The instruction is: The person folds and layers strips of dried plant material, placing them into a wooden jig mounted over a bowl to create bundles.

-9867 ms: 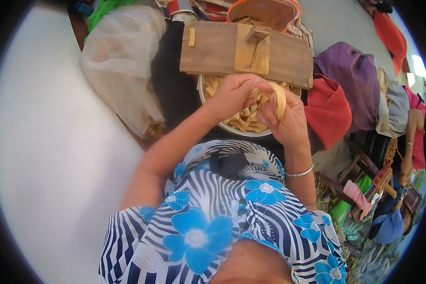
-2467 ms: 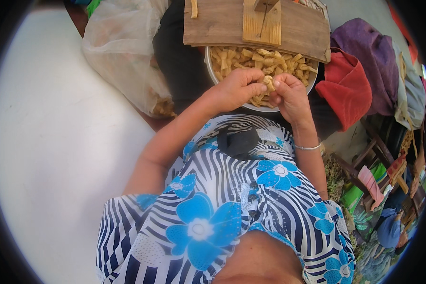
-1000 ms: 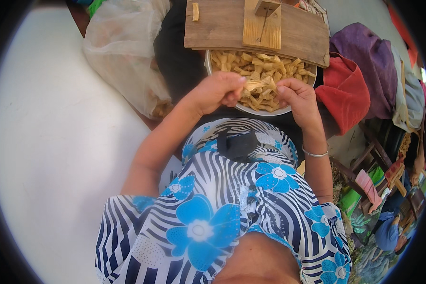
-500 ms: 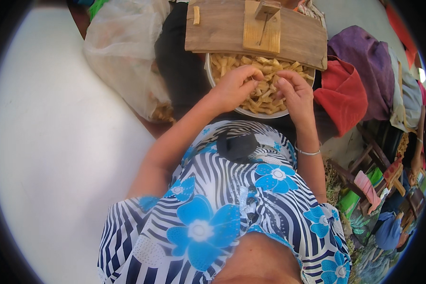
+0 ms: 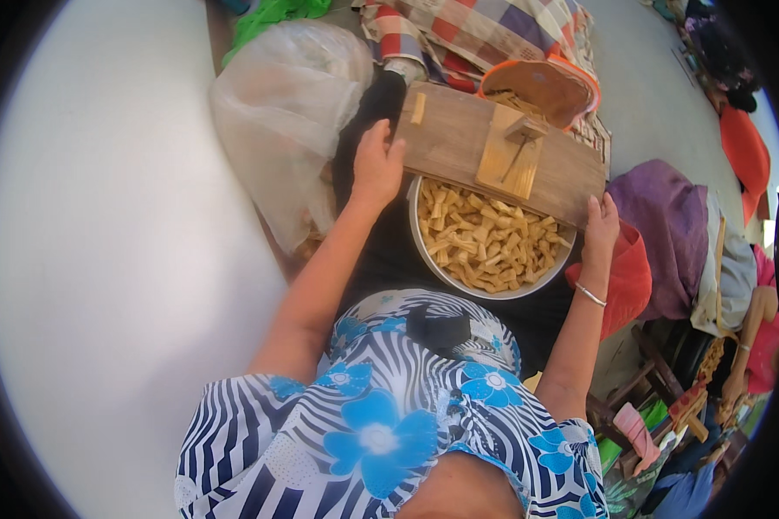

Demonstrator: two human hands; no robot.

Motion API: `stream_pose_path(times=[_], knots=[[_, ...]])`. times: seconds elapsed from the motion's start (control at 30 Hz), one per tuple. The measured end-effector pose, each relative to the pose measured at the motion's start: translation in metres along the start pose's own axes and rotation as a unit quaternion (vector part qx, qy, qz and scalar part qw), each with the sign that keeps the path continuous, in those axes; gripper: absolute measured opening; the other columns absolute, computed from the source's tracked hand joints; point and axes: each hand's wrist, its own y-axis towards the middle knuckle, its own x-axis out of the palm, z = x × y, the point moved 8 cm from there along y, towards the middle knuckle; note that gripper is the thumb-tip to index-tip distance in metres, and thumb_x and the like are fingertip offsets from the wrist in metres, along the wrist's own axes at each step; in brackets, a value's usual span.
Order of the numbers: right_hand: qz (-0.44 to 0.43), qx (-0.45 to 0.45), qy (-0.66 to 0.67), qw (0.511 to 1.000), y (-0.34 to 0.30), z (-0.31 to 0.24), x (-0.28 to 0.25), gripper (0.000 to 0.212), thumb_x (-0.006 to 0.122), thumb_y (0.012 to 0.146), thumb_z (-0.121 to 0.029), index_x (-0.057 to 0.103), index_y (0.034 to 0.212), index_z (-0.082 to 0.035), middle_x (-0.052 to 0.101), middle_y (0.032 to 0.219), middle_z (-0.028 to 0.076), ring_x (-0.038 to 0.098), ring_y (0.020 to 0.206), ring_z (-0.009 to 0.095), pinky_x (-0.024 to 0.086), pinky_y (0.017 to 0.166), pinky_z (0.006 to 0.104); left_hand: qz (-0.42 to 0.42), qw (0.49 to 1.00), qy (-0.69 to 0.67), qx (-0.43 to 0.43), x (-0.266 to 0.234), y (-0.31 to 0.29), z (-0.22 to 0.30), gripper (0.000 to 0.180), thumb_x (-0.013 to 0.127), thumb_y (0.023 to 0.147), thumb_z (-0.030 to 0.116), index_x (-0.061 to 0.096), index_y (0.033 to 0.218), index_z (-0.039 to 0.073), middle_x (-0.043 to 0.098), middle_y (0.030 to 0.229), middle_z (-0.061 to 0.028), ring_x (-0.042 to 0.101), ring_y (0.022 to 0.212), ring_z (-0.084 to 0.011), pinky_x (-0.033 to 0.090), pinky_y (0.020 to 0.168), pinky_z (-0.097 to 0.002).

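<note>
A wooden board (image 5: 446,143) lies tilted across the far side of a round pale basin (image 5: 424,251), with a lighter wooden plate, a small block and a thin metal pin fixed on it. My left hand (image 5: 378,170) grips the board's left end. At the opposite end, my right hand (image 5: 601,229), below a silver bracelet, holds the board's right corner. The undersides of both grips are hidden. Yellowish knotted strips (image 5: 489,238) fill the basin, which rests at my lap. No strip shows in either hand.
Beyond the board stands an orange-rimmed bucket (image 5: 576,82) with more strips inside. A translucent white sack (image 5: 277,112) is at the left, next to a white surface (image 5: 112,216). Red cloth (image 5: 632,277) and purple cloth (image 5: 662,233) lie right. Another person's arm (image 5: 744,346) shows far right.
My hands have parted from over the strips and moved out to the board's two ends. The view has shifted, bringing the orange-rimmed bucket and checked cloth into sight.
</note>
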Motion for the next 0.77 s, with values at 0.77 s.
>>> stream_pose_path(times=[0.77], knots=[[-0.214,-0.001,0.233,0.949,0.037,-0.154,0.109,0.042,0.057,0.096,-0.022,0.050,0.133,-0.003,0.061,0.122,0.010,0.061,0.109,0.021,0.051,0.092,0.0323,-0.108,0.706,-0.660,-0.234,-0.064,-0.019,-0.012,0.051,0.056,0.094,0.028,0.037,0.140,0.015,0.055,0.129,-0.0115,0.061,0.109,-0.0321,0.057,0.074,-0.0533]])
